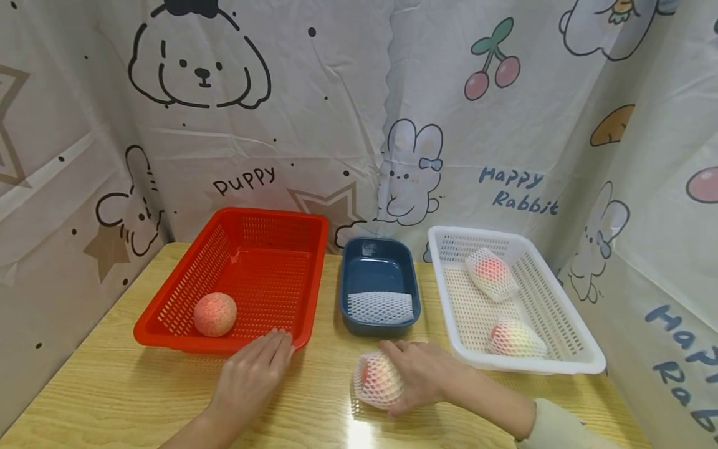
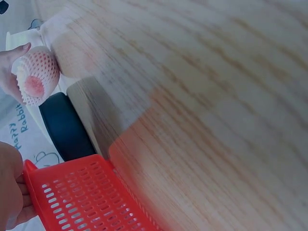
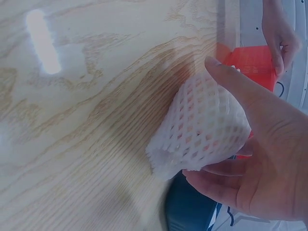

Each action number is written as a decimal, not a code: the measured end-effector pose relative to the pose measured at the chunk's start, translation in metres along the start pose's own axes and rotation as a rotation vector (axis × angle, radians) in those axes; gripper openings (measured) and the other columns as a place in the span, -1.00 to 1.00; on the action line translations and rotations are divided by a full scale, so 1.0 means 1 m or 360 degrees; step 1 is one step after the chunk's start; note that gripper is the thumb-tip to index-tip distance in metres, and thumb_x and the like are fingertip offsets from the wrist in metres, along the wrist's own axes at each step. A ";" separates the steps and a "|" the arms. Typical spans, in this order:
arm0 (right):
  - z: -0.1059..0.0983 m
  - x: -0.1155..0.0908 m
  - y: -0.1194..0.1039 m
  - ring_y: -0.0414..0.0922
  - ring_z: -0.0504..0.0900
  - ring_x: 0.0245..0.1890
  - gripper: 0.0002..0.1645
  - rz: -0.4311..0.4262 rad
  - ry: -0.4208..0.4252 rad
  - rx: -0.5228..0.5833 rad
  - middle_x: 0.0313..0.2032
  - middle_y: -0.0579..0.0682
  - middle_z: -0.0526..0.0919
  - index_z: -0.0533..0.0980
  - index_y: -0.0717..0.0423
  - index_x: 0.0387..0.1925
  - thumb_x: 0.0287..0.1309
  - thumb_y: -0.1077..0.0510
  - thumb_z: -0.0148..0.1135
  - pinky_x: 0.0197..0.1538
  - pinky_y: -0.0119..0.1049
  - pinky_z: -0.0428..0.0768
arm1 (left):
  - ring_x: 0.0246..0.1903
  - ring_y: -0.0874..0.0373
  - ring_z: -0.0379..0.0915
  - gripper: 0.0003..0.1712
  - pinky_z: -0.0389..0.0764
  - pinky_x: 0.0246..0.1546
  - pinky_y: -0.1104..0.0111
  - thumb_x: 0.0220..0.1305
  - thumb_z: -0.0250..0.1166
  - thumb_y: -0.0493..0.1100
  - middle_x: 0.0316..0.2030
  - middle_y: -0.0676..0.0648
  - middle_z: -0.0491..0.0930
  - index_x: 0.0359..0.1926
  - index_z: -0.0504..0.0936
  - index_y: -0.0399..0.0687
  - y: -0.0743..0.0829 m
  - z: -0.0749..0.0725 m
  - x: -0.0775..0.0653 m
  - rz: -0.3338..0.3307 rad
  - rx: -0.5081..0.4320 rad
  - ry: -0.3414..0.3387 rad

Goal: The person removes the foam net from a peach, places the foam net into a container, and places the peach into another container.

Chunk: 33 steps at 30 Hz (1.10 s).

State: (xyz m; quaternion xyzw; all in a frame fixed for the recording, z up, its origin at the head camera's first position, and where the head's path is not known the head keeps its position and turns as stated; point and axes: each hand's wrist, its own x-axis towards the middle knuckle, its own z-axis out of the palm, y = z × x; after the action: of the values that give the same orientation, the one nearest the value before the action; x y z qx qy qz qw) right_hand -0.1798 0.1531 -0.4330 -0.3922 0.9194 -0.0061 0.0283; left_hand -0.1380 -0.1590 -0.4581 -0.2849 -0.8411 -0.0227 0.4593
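Note:
My right hand (image 1: 421, 374) grips a peach (image 1: 378, 380) in a white foam net, low over the table in front of the blue tray. In the right wrist view the thumb lies across one side of the netted peach (image 3: 207, 122) and the fingers curl round the other. My left hand (image 1: 252, 374) holds the front rim of the red basket (image 1: 311, 312) near its right corner. Inside that basket sits a bare pink peach (image 1: 215, 314) at the front left. A folded white foam net (image 1: 380, 307) lies in the blue tray (image 1: 378, 268).
On the right stands a white basket (image 1: 449, 299) with two netted peaches, one farther back (image 1: 491, 273) and one near the front (image 1: 516, 337). A printed curtain (image 1: 314, 125) hangs behind and beside the wooden table (image 1: 101, 386).

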 end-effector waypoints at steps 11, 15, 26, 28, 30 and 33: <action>0.000 -0.002 0.002 0.03 0.68 -0.23 0.31 -0.0008 0.0013 -0.0070 -0.06 0.07 0.66 0.36 0.09 0.24 -0.50 -0.57 0.53 -0.31 -0.18 0.66 | -0.34 -0.12 0.71 -0.41 0.72 -0.31 0.10 0.64 -0.18 -0.14 -0.28 -0.28 0.72 -0.22 0.72 -0.40 0.000 0.001 0.000 0.0004 0.0000 0.0053; 0.001 -0.002 0.004 0.00 0.67 -0.31 0.30 -0.0022 0.0046 -0.0160 -0.14 0.02 0.67 0.37 0.06 0.22 -0.51 -0.62 0.48 -0.42 -0.25 0.60 | -0.34 -0.12 0.71 -0.41 0.72 -0.31 0.10 0.64 -0.18 -0.14 -0.29 -0.28 0.73 -0.23 0.72 -0.40 0.001 0.001 0.001 0.0006 0.0000 0.0057; -0.003 -0.004 0.004 -0.01 0.67 -0.31 0.32 -0.0017 0.0061 -0.0206 -0.17 0.00 0.67 0.38 0.06 0.22 -0.51 -0.65 0.45 -0.45 -0.27 0.58 | -0.36 -0.14 0.71 -0.41 0.72 -0.34 0.08 0.64 -0.19 -0.14 -0.29 -0.30 0.72 -0.23 0.71 -0.41 0.000 0.001 0.001 -0.0004 -0.0047 0.0048; -0.004 -0.004 0.004 -0.01 0.67 -0.29 0.32 -0.0008 0.0061 -0.0207 -0.16 0.00 0.67 0.38 0.07 0.23 -0.51 -0.64 0.45 -0.42 -0.25 0.59 | -0.37 -0.16 0.71 -0.41 0.72 -0.35 0.05 0.64 -0.19 -0.13 -0.30 -0.31 0.72 -0.22 0.70 -0.43 0.000 0.002 0.001 -0.0008 -0.0080 0.0060; -0.004 -0.005 0.004 0.00 0.68 -0.27 0.32 0.0001 0.0062 -0.0204 -0.16 0.00 0.67 0.38 0.08 0.24 -0.51 -0.64 0.46 -0.39 -0.23 0.61 | -0.39 -0.18 0.70 -0.41 0.72 -0.38 0.03 0.64 -0.18 -0.14 -0.31 -0.32 0.71 -0.22 0.70 -0.44 -0.001 0.003 0.000 -0.0008 -0.0104 0.0080; -0.004 -0.006 0.005 0.00 0.68 -0.25 0.33 0.0011 0.0063 -0.0192 -0.15 0.00 0.67 0.39 0.08 0.25 -0.50 -0.63 0.46 -0.37 -0.19 0.63 | -0.40 -0.19 0.70 -0.41 0.72 -0.39 0.02 0.64 -0.19 -0.14 -0.31 -0.33 0.71 -0.22 0.70 -0.44 -0.001 0.004 -0.001 -0.0003 -0.0116 0.0088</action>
State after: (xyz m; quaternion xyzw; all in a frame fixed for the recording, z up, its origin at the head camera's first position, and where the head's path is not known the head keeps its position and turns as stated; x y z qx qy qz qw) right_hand -0.1798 0.1606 -0.4293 -0.3899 0.9198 0.0417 -0.0136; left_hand -0.1414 -0.1591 -0.4611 -0.3000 -0.8270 -0.0614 0.4716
